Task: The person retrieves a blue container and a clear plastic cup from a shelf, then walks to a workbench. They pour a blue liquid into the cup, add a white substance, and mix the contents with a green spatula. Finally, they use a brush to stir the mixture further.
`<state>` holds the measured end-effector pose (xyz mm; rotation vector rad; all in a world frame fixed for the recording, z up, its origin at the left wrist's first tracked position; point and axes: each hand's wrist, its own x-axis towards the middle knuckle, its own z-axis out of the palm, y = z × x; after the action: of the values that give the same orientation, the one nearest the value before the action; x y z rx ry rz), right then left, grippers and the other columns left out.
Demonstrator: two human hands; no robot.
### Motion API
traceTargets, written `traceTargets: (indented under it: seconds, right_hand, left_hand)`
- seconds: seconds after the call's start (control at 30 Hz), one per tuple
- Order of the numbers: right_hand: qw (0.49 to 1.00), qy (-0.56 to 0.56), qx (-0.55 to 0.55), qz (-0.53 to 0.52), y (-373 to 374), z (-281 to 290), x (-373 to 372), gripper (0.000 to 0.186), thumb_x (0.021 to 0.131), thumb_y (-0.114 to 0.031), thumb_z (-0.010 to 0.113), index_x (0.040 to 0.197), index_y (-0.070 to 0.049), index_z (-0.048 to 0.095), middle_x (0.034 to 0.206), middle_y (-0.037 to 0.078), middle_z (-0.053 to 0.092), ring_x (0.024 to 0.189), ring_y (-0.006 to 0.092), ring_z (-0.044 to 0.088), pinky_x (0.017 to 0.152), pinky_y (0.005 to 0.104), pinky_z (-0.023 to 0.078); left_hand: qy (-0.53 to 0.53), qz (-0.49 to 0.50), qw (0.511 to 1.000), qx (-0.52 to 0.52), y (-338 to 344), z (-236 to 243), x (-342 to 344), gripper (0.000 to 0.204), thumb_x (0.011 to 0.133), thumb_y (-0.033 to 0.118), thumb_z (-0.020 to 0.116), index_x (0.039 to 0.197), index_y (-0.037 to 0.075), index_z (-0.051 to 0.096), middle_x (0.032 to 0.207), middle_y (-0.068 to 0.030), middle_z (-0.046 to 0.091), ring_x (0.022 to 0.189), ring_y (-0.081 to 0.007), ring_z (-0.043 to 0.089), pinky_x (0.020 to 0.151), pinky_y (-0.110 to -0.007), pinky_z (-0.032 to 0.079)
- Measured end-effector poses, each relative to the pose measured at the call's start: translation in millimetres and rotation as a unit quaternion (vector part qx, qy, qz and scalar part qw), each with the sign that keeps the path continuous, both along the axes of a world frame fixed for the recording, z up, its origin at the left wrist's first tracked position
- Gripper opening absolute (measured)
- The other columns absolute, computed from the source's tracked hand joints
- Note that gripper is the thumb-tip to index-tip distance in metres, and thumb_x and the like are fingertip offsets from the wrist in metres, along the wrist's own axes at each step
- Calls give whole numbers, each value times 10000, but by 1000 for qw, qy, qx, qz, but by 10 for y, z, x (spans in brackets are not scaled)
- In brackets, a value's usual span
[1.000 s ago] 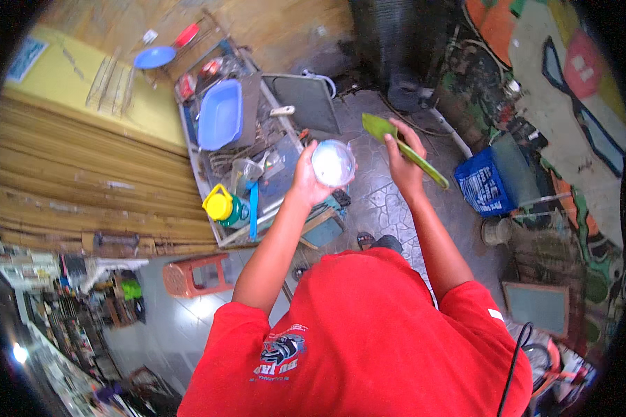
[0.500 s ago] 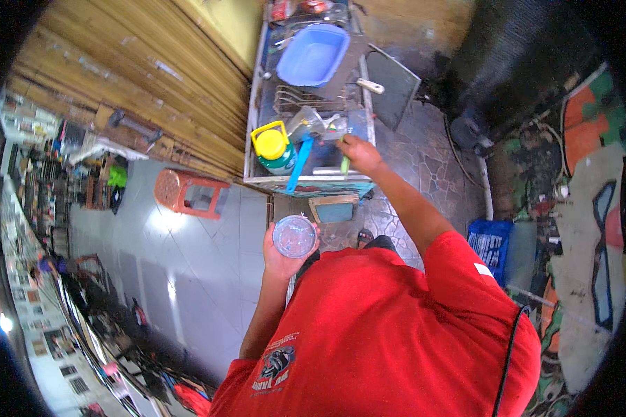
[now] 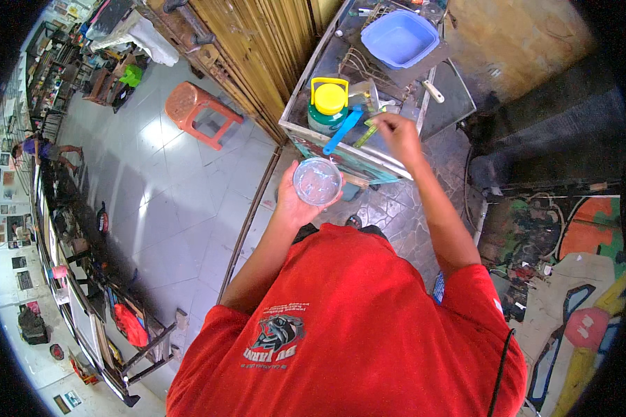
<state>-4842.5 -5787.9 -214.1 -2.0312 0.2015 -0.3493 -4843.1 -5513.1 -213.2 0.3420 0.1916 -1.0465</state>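
Note:
In my left hand rests a round clear plastic tub, its open-looking circular top facing up and bluish-white smears or reflections on it. The fingers curl round its sides. Over the cart's near edge, my right hand has its fingers pinched at the upper end of a slim yellow-green strip; its exact kind is not clear. Just left of that lies a long flat blue tool, leaning by a green jug with a yellow lid and handle. Crumpled clear plastic sits behind the strip.
The worn metal-topped cart bears a blue basin, a wire rack and a white-handled utensil. An orange plastic stool stands on the tiled floor at left. A dark panel rises at right.
My view has turned, so the cart sits farther right. The right hand stays by the green strip, which now slants; the left hand still holds the tub.

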Motion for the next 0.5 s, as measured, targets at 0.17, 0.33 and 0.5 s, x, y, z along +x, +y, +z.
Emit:
traceTargets:
  seconds: [0.17, 0.33, 0.5]
  right_hand:
    - [972, -131, -116, 157, 629, 610, -341, 199, 776, -120, 726, 957, -40, 705, 861, 102, 670, 855, 279, 639, 785, 350, 504]
    - [956, -160, -170, 177, 581, 572, -437, 194, 780, -103, 713, 967, -53, 706, 871, 115, 671, 865, 286, 634, 778, 372, 501]
    - [980, -143, -100, 98, 524, 610, -524, 174, 807, -97, 682, 974, -55, 699, 862, 122, 673, 852, 296, 629, 759, 388, 502]
  left_hand:
    - [-19, -20, 998, 58, -339, 84, 6, 589, 912, 560, 405, 1284, 117, 516, 1282, -142, 556, 1172, -324, 542, 953, -534, 431]
    - [-44, -59, 993, 90, -532, 144, -73, 536, 929, 538, 387, 1291, 160, 506, 1261, -91, 576, 1145, -294, 565, 925, -556, 446]
    - [-59, -97, 992, 48, -450, 184, -142, 552, 924, 548, 391, 1294, 156, 505, 1248, -98, 585, 1127, -307, 575, 916, -577, 448]
